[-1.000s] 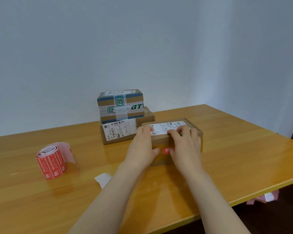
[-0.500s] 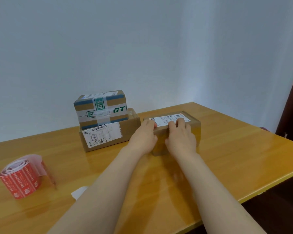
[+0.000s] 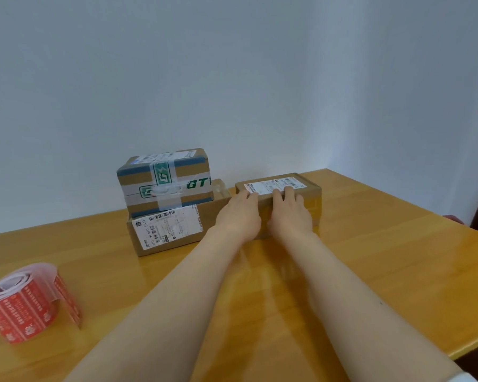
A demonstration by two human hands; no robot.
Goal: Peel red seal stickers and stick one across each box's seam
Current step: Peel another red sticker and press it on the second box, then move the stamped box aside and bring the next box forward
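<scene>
At the far edge of the table (image 3: 398, 257), the left hand (image 3: 239, 216) and right hand (image 3: 289, 216) press on a box (image 3: 301, 181).
The box lies flat, long side left to right, label up. Both hands lie flat on it, fingers straight on top, palms on its near side. Stacked boxes (image 3: 166, 188) sit just left; there is room on the right.

Desk (image 3: 384, 257) — glossy yellow-orange wooden top, back edge against a pale wall, near right corner in view. Lying directly on it:
- roll of red seal stickers (image 3: 29, 301), front left, a loose tail arching off it;
- flat brown carton (image 3: 171, 230), toward the back, white barcode label on its near face;
- small brown box (image 3: 313, 201) — just right of the carton, white label on top.
</scene>
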